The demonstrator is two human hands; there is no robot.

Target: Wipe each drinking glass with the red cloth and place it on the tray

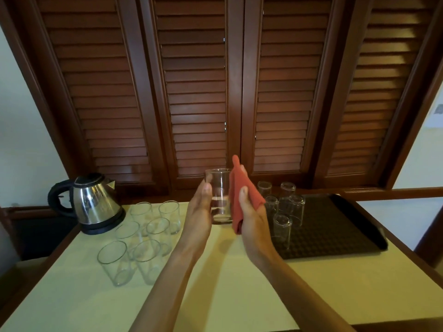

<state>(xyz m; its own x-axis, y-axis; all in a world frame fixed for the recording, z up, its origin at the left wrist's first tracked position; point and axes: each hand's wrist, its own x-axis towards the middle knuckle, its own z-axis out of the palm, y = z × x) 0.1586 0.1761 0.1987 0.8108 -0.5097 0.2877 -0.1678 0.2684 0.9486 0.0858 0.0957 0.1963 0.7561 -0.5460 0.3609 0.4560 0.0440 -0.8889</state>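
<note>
Left hand (200,212) gripping upright drinking glass (219,197), right hand (251,212) pinching soft red cloth (239,195), seemingly against its slippery, fragile wall.

Glass, cloth, tray: status
Clear glass (219,196) upright, held aloft; red cloth (242,197) against its right side; dark tray (335,226) at desk's right edge.

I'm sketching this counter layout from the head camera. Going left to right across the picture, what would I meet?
Kettle → upright glasses on the table → left hand → held glass → red cloth in the right hand → upturned glasses on the dark tray.
</note>
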